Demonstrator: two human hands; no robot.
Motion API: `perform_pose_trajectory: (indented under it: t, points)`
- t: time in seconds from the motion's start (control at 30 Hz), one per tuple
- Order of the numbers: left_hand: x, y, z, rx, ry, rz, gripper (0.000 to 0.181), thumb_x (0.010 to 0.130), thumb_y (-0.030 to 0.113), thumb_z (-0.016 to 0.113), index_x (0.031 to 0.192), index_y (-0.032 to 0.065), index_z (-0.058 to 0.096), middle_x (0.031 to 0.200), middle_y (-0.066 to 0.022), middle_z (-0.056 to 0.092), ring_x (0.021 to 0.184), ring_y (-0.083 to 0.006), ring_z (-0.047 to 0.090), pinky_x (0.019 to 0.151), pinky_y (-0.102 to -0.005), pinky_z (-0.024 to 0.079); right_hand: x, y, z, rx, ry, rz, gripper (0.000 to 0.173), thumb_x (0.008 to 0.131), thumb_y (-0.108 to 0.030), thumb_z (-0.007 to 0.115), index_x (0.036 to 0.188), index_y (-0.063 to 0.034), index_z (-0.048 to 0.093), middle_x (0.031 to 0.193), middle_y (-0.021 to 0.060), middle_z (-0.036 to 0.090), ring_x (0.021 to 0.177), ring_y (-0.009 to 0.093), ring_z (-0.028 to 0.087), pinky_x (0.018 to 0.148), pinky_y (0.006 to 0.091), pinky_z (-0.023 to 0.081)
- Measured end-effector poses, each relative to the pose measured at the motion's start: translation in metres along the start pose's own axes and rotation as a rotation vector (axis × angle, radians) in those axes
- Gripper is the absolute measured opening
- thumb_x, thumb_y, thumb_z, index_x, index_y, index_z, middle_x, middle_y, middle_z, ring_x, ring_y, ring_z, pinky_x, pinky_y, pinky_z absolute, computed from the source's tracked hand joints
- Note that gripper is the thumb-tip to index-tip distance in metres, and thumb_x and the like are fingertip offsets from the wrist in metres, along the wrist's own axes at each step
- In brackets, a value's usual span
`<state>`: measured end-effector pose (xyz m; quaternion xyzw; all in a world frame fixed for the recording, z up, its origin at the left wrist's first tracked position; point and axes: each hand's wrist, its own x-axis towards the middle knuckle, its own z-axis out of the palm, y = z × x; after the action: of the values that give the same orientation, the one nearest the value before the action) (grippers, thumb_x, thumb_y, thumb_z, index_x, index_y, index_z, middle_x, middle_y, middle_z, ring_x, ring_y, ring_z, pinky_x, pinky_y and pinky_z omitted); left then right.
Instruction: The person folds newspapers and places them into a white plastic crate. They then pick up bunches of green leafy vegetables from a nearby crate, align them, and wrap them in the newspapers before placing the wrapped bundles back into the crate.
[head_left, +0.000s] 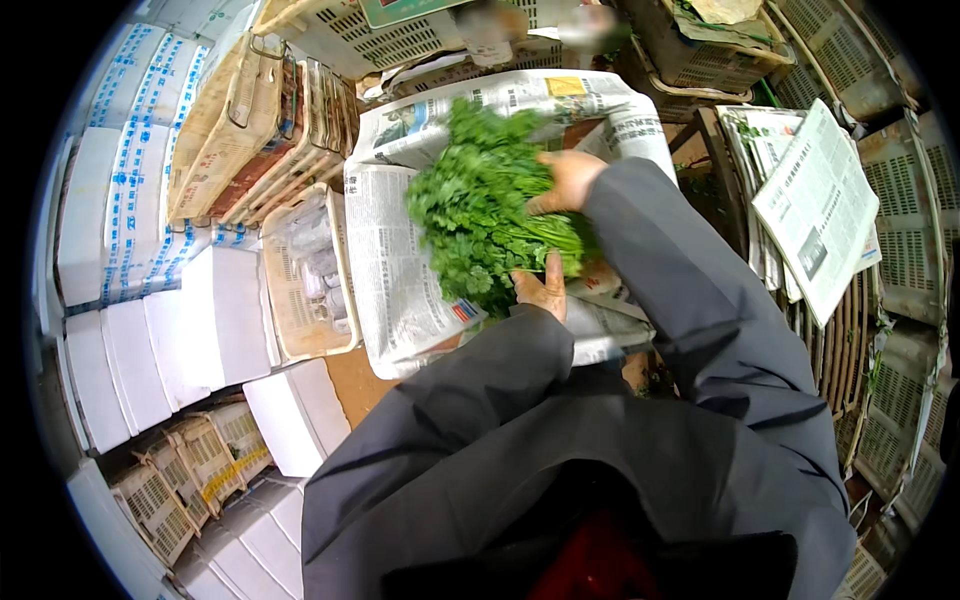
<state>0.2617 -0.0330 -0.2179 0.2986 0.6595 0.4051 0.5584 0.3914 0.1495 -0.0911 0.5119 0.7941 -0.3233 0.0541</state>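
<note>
A large bunch of leafy green herbs (480, 202), which looks like coriander, lies over a crate lined with newspaper (382, 277). The leaves point left and the stems right, and the upper leaves are blurred. On the stem side, my right hand (571, 180) grips the bunch from above with fingers spread around it. Nearer my body, my left hand (546, 289) holds the lower edge of the bunch, thumb and a finger visible. Newspaper sheets fold out over the crate's rim; most of the crate's inside is hidden beneath the greens.
Left of the lined crate stands a plastic basket (311, 337) with clear plastic-wrapped items. Stacked plastic crates (225, 142) and white foam boxes (225, 315) fill the left side. A pile of newspapers (814, 210) rests at right, beside more crates (904, 247).
</note>
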Motion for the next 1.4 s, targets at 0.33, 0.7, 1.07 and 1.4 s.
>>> perform_pose_trajectory:
  t: [0.33,0.7,1.07,1.4]
  points:
    - [0.103,0.137,-0.085,0.606,-0.455,0.849,0.044,0.096,0.011,0.057,0.138,0.0005,0.051,0.135,-0.0213,0.057,0.126,-0.0338,0.055,0.105,-0.0416,0.043,0.154,0.011,0.182,-0.265,0.305,0.148,0.081,0.093,-0.051,0.051,0.157,-0.0091,0.023,0.164,0.0157,0.017,0.152,0.033,0.009,0.121,0.0540,0.003]
    - [0.218,0.022,-0.047,1.170,-0.198,0.800,0.059,0.098,0.023,0.045,0.154,0.0126,0.031,0.158,-0.0135,0.032,0.144,-0.0404,0.029,0.117,-0.0523,0.022,0.110,0.038,0.185,0.002,0.411,-0.039,0.064,0.088,-0.026,0.057,0.147,-0.0046,0.042,0.155,0.0179,0.034,0.148,0.035,0.024,0.122,0.0483,0.015]
    - [0.259,0.002,-0.055,1.320,-0.174,0.817,0.071,0.091,0.022,0.057,0.155,0.0141,0.027,0.157,-0.0137,0.032,0.143,-0.0400,0.030,0.117,-0.0518,0.025,0.062,0.031,0.132,0.542,0.551,-0.228,0.075,0.085,-0.025,0.066,0.151,-0.0065,0.035,0.152,0.0217,0.039,0.143,0.037,0.034,0.120,0.0444,0.025]
    - [0.099,0.109,-0.098,0.933,-0.134,0.967,0.071,0.088,0.005,0.065,0.152,0.0041,0.033,0.149,-0.0241,0.043,0.136,-0.0427,0.042,0.113,-0.0465,0.036,-0.294,0.261,0.034,-0.212,1.150,1.126,0.069,0.085,-0.039,0.067,0.136,0.0055,0.052,0.141,0.0276,0.049,0.132,0.042,0.045,0.113,0.0455,0.033]
